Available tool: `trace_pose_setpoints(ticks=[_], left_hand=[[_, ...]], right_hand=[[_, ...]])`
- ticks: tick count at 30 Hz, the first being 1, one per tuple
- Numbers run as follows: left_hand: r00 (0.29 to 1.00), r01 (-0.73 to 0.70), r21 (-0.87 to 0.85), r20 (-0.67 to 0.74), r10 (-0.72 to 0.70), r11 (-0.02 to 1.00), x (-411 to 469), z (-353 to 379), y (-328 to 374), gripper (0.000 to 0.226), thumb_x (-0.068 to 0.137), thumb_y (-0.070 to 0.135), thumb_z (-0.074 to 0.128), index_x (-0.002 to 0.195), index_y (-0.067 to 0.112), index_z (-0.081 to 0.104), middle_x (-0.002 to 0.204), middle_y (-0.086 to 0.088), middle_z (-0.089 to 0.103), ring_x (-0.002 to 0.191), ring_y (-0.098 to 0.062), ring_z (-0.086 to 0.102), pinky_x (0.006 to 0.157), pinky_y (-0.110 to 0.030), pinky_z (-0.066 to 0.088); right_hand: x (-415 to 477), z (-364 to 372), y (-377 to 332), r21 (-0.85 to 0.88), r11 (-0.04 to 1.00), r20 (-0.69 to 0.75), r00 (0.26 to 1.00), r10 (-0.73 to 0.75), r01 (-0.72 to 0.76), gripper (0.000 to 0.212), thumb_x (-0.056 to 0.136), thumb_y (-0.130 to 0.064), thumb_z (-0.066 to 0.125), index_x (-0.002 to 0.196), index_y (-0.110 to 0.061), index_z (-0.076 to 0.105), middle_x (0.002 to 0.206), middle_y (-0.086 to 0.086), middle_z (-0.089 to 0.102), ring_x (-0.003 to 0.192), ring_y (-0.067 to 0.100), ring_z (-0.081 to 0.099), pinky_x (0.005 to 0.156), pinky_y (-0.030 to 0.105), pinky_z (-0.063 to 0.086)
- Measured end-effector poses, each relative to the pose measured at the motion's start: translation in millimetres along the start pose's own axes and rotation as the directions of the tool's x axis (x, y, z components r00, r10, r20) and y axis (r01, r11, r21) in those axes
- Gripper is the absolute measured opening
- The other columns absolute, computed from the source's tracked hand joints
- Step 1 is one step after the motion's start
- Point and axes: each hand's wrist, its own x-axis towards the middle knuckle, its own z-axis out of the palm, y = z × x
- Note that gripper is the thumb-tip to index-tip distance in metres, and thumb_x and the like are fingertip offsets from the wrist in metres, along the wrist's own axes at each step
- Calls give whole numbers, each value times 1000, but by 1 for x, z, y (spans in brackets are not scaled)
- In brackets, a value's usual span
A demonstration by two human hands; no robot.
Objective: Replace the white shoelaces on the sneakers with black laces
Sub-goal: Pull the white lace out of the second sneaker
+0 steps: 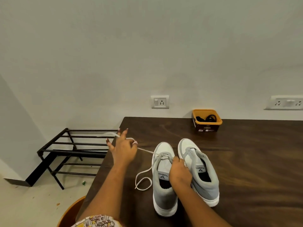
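Two sneakers stand side by side on the dark table (246, 161), heels toward the person and toes toward the wall. The left sneaker (164, 190) is the one in hand, and everything here is placed from it. Only its rows nearest the toe seem to hold the white lace (148, 151). The right sneaker (199, 181), just beside it, shows bare eyelets.

From the toe-end eyelets one strand of the lace runs taut, slanting away to the left across the sneaker's long axis. The left hand (123, 149) pinches that strand between thumb and forefinger with the other fingers spread wide, and a blurred tail trails beyond it. The other end of the lace lies slack in a loop on the table, just left of the sneaker's middle. The right hand (179, 172) sits on the sneaker's right flank, fingers curled over the eyelet edge, which looks like a hold to keep it down. The pull would therefore go leftward and away, with the left hand on the lace and the right as anchor.

Beyond the left sneaker's toe and off to the right, by the wall, an orange tub (208, 124) holds the black laces (209, 118). It is well apart from both hands and nearer the right one.
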Motion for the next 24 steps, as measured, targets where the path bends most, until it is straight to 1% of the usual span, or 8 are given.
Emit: trace_pose_setpoints(ticks=[2, 4, 7, 9, 13, 15, 20, 24], left_hand=[[946, 232, -56, 247, -212, 971, 1, -3, -10, 29, 96, 30, 47, 110, 13, 66, 134, -8, 53, 128, -26, 46, 115, -49, 17], [784, 473, -70, 488, -384, 878, -2, -1, -20, 34, 93, 27, 47, 112, 4, 65, 117, -18, 61, 106, -32, 59, 98, -39, 45], [680, 473, 95, 593, -431, 876, -9, 5, -33, 28, 78, 27, 56, 91, 7, 72, 109, -15, 66, 96, -30, 63, 87, -35, 54], [707, 404, 103, 595, -381, 909, -14, 6, -25, 36, 78, 34, 59, 101, 8, 69, 114, -12, 65, 99, -28, 62, 88, -33, 53], [744, 295, -250, 665, -57, 922, -31, 16, 22, 37, 83, 35, 66, 115, 17, 63, 113, -3, 63, 103, -19, 58, 85, -28, 45], [757, 176, -255, 653, 35, 951, -41, 30, 41, 47, 81, 31, 67, 125, 19, 56, 122, -4, 60, 110, -20, 57, 86, -26, 43], [935, 155, -314, 354, -36, 937, -74, 57, 52, 35, 92, 18, 46, 127, 20, 52, 131, -6, 50, 113, -25, 55, 95, -35, 44], [969, 135, -328, 239, -56, 935, -80, 63, 54, 30, 94, 17, 40, 119, 23, 55, 122, -1, 59, 108, -20, 57, 89, -34, 47]], right_hand=[[0, 0, -2, -6, 1000, 0, 1000, -6, 6, 35, 99, -23, 39, 134, -20, 37, 133, 6, 47, 120, 27, 52, 95, 38, 46], [0, 1, -1, -22, 999, 5, 999, -35, 35, 45, 99, -26, 39, 143, -25, 28, 137, 6, 43, 123, 27, 49, 98, 38, 44], [2, 2, 0, -30, 988, 7, 988, -154, 155, 51, 97, -26, 43, 144, -36, 27, 142, 3, 39, 128, 26, 41, 103, 39, 41], [5, 3, 1, 17, 979, 8, 979, -203, 203, 48, 94, -21, 46, 139, -35, 37, 140, -1, 41, 126, 24, 40, 103, 39, 42], [15, 1, 3, 135, 976, -11, 985, -172, 172, 36, 95, -30, 43, 131, -30, 51, 132, -1, 48, 123, 22, 41, 100, 38, 42], [21, -2, 4, 86, 979, 12, 982, -187, 185, 37, 96, -25, 42, 130, -31, 53, 131, 0, 48, 123, 23, 40, 99, 39, 43], [23, -6, -3, -228, 921, 99, 948, -302, 317, 37, 96, -24, 46, 131, -36, 51, 133, 1, 37, 125, 26, 33, 100, 41, 37], [26, -9, -3, -101, 956, 167, 952, -256, 275, 36, 89, -13, 54, 120, -33, 56, 129, 0, 36, 122, 25, 33, 98, 39, 38]])
